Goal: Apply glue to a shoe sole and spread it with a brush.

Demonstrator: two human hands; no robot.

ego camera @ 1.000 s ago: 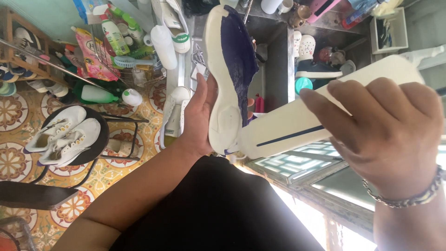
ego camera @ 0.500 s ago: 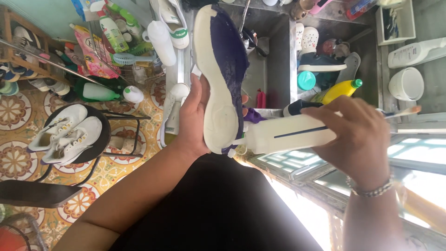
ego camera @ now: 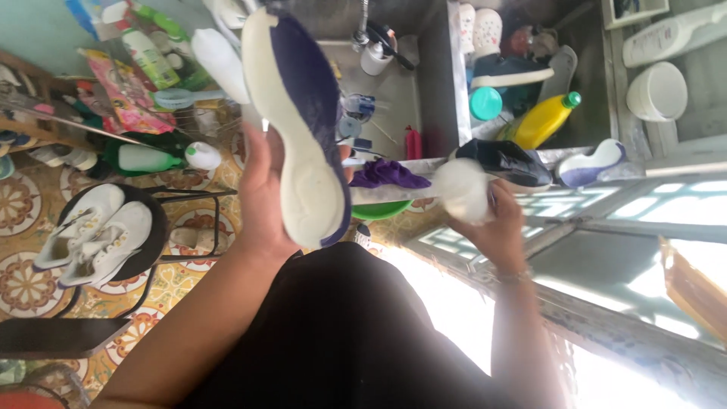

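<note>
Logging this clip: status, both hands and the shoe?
Left hand grips purple-and-white sneaker, sole toward camera. Right hand holds blurred white object, apart from shoe. Nothing between them.

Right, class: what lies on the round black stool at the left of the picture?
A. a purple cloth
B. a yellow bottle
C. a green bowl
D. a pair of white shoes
D: a pair of white shoes rests side by side on the black stool, while the left hand holds up a purple-soled shoe beside it.
</note>
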